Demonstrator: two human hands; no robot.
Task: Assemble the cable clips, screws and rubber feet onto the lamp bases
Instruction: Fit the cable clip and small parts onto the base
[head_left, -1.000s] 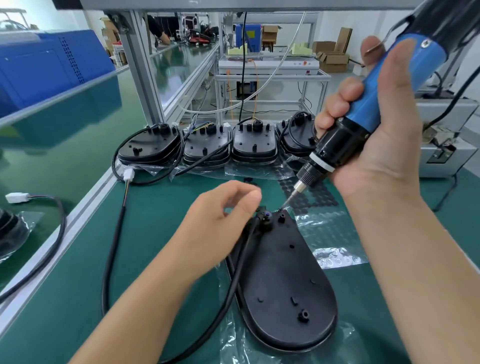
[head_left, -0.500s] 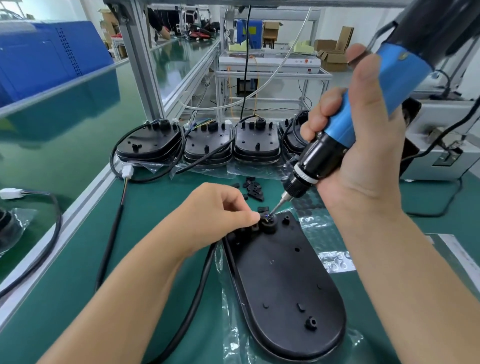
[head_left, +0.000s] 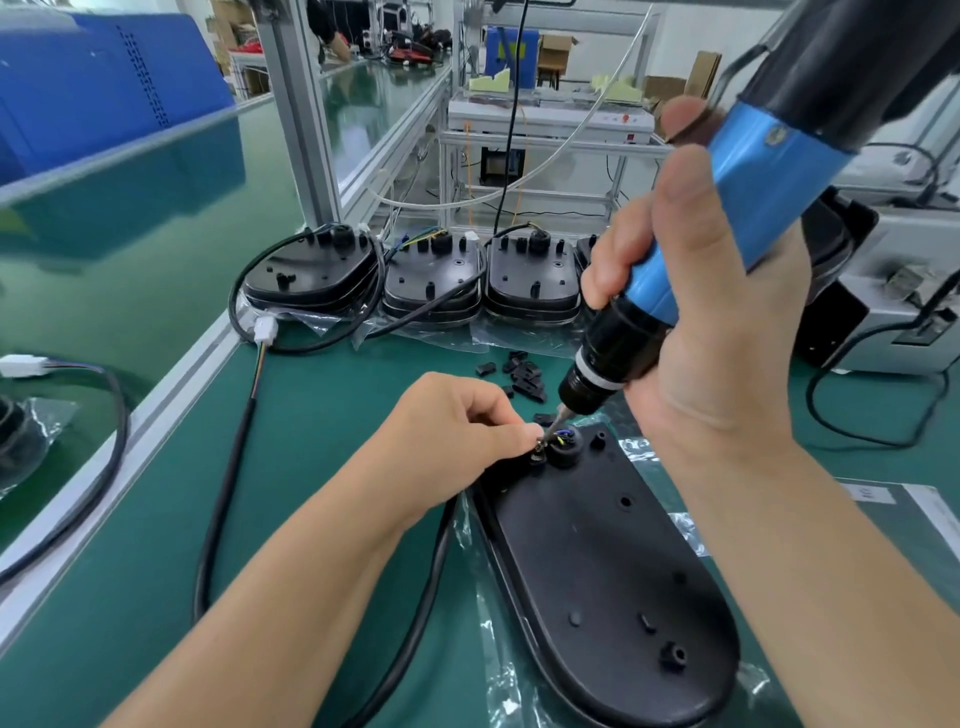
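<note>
One base (head_left: 602, 566) lies in front of us on the tabletop (head_left: 322, 415), underside up on its plastic bag, and we judge it only begun: its holes and posts show no rubber feet, and whether a clip already sits on the cable (head_left: 415, 587) is hidden under our left hand (head_left: 441, 431). That hand's thumb and forefinger pinch a small screw (head_left: 540, 444) at the narrow far end of the base, just beside the round boss where coloured wires come out. Our right hand (head_left: 717, 332) has its fingers wrapped around the blue driver (head_left: 748, 208), whose bit (head_left: 561, 418) points down at that same spot, close above the screw. Beyond the base's far end lies a loose pile of black clips (head_left: 524, 376), and farther still a row of stacked bases (head_left: 431, 280) waits, so most of the job is left. Compared with a second ago, the driver has swung more upright and its bit has come down nearer the boss, while our left fingers have closed in on the screw.
</note>
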